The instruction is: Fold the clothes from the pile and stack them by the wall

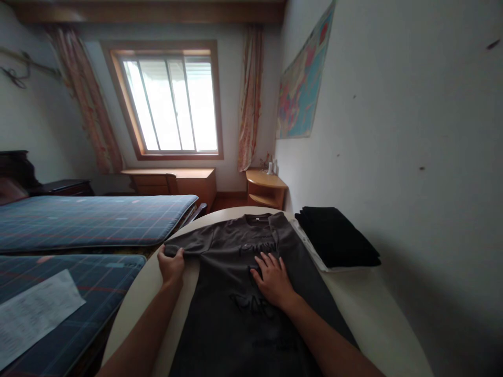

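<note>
A dark grey T-shirt (220,314) with black lettering lies spread on a pale round-edged table (137,319), its collar at the far side. My left hand (172,264) grips the end of the left sleeve, thumb on top and fingers curled around the fabric. On the shirt's chest, over the lettering, rests my right hand (272,277), palm down with fingers spread. The shirt's right sleeve looks folded inward near the collar. The hem runs out of view at the bottom.
Folded black clothes (338,238) are stacked on something white at the table's right, near the wall. To the left are two plaid mattresses (90,220), one bearing a sheet of paper (41,314). A desk (188,180) and a corner shelf (267,180) stand beyond.
</note>
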The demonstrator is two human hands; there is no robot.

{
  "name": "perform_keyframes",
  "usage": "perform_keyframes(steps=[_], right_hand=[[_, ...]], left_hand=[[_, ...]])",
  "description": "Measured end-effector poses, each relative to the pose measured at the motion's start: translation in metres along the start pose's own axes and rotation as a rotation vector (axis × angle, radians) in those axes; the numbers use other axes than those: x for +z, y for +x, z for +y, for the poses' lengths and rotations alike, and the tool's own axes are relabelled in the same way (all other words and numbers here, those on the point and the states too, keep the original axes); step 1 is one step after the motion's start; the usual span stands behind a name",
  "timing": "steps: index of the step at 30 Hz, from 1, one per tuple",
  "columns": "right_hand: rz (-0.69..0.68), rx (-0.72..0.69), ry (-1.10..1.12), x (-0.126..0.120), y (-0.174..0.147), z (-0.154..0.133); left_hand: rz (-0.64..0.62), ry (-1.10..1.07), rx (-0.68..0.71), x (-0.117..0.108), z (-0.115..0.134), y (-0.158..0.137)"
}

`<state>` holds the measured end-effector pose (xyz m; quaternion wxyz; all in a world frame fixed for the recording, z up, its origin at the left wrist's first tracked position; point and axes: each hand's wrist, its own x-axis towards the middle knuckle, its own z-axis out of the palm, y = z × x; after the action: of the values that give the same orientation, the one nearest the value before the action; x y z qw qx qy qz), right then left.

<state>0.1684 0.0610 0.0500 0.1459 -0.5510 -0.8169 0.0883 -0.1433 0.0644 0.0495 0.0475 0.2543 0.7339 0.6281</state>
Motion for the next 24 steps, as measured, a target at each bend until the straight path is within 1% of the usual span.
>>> perform_keyframes(steps=[2, 4, 6, 8, 10, 12, 14, 15, 16, 18, 20, 22, 24], right_hand=[[0.009, -0.017, -0.002, 0.000, 0.000, 0.000], [0.012, -0.027, -0.003, 0.001, 0.000, 0.000], [0.012, -0.026, -0.002, 0.001, 0.000, 0.000], [0.016, -0.024, 0.002, 0.001, 0.000, 0.000], [0.024, -0.023, 0.011, 0.001, 0.000, 0.000], [0.032, -0.022, 0.023, 0.000, 0.000, 0.001], [0.041, -0.017, 0.037, 0.000, 0.000, 0.001], [0.047, -0.015, 0.044, 0.000, 0.000, 0.001], [0.053, -0.014, 0.052, 0.000, 0.000, 0.002], [0.058, -0.012, 0.067, 0.001, 0.000, 0.002], [0.055, -0.014, 0.074, 0.001, 0.000, 0.003], [0.049, -0.023, 0.070, 0.002, 0.000, 0.003], [0.042, -0.033, 0.054, 0.002, 0.000, 0.003]], left_hand=[[-0.021, 0.007, 0.024, -0.002, 0.001, 0.001], [-0.040, 0.004, 0.088, -0.002, 0.008, -0.005], [-0.097, 0.009, 0.217, 0.000, 0.017, -0.016], [-0.196, 0.044, 0.427, 0.002, 0.026, -0.031], [-0.376, 0.120, 0.681, 0.005, 0.033, -0.047], [-0.623, 0.213, 0.881, 0.006, 0.037, -0.061], [-0.854, 0.292, 0.990, 0.006, 0.039, -0.071], [-0.925, 0.317, 1.017, 0.005, 0.039, -0.075], [-0.962, 0.330, 1.031, 0.003, 0.039, -0.077], [-0.947, 0.337, 1.033, 0.001, 0.038, -0.077], [-0.850, 0.340, 0.999, 0.000, 0.033, -0.072], [-0.728, 0.364, 0.926, 0.000, 0.027, -0.064], [-0.638, 0.412, 0.819, 0.001, 0.020, -0.055]])
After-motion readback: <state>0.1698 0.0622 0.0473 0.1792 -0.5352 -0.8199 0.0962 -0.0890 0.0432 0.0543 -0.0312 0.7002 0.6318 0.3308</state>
